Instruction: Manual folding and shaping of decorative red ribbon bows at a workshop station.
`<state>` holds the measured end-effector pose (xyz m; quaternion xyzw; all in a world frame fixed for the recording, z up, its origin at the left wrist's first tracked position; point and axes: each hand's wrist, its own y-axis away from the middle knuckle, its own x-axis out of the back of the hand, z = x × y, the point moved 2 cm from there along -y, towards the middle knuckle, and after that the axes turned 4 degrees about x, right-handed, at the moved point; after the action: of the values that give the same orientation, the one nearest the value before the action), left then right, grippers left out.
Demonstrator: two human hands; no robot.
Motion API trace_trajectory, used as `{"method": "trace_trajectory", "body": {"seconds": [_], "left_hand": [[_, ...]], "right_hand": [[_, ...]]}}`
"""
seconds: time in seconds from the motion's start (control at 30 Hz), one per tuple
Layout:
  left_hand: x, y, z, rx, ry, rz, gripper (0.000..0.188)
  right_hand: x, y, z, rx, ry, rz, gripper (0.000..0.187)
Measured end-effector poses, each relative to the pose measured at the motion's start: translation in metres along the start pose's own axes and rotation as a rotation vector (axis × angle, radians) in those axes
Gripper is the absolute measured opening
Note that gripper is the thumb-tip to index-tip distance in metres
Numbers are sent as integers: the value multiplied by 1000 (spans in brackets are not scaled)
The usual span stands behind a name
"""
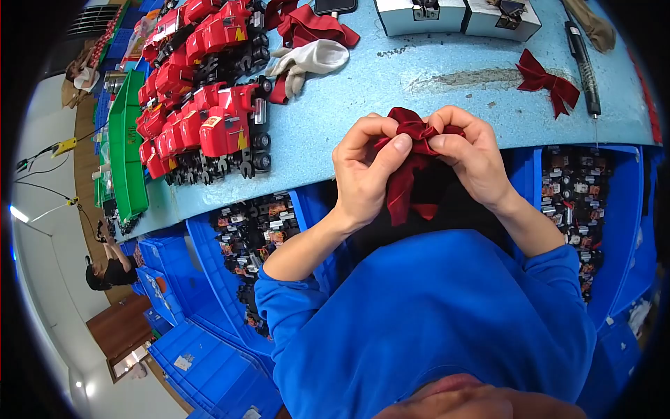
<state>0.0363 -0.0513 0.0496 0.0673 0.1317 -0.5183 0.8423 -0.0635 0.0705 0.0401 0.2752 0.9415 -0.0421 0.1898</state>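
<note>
A dark red ribbon bow (417, 130) is held up between both hands, just over the near edge of the blue table. With thumb and fingers, my left hand (368, 157) pinches its left side near the knot. My right hand (472, 150) pinches the loop on the right in the same way. Two ribbon tails (400, 192) hang down below the hands, partly behind the left thumb. Another dark red bow (548, 82) lies on the table to the right, apart from my hands. Beside it rests a black electric screwdriver (585, 66) with a thin cord or tip.
Rows of red toy truck cabs (222, 129) crowd the table's left, next to a green bin (128, 150). A pale glove (314, 59) lies on red cloth. White metal boxes (422, 17) stand at the back. Blue crates of small parts (255, 234) flank my body. Another person (112, 269) works far left.
</note>
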Motion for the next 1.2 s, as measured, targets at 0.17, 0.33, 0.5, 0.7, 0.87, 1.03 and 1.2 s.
{"method": "trace_trajectory", "body": {"seconds": [0.17,0.33,0.5,0.7,0.87,1.03,1.2], "left_hand": [[-3,2,-1,90,130,19,8],[4,-3,-4,244,88,-47,10],[2,3,-1,259,-6,-103,12],[1,2,-3,224,139,-109,10],[-2,2,-5,321,405,-83,10],[-1,1,-5,409,450,-41,10],[1,-1,-11,491,360,-52,15]], "right_hand": [[-7,1,12,-169,-589,19,15],[10,2,-3,-45,234,-83,12],[13,-4,-21,-73,540,-238,12],[13,-3,-16,-60,213,-191,15],[16,-2,-8,-224,-86,-256,17],[6,-1,-8,-246,-258,-182,17],[16,-1,-14,-114,213,-147,13]]}}
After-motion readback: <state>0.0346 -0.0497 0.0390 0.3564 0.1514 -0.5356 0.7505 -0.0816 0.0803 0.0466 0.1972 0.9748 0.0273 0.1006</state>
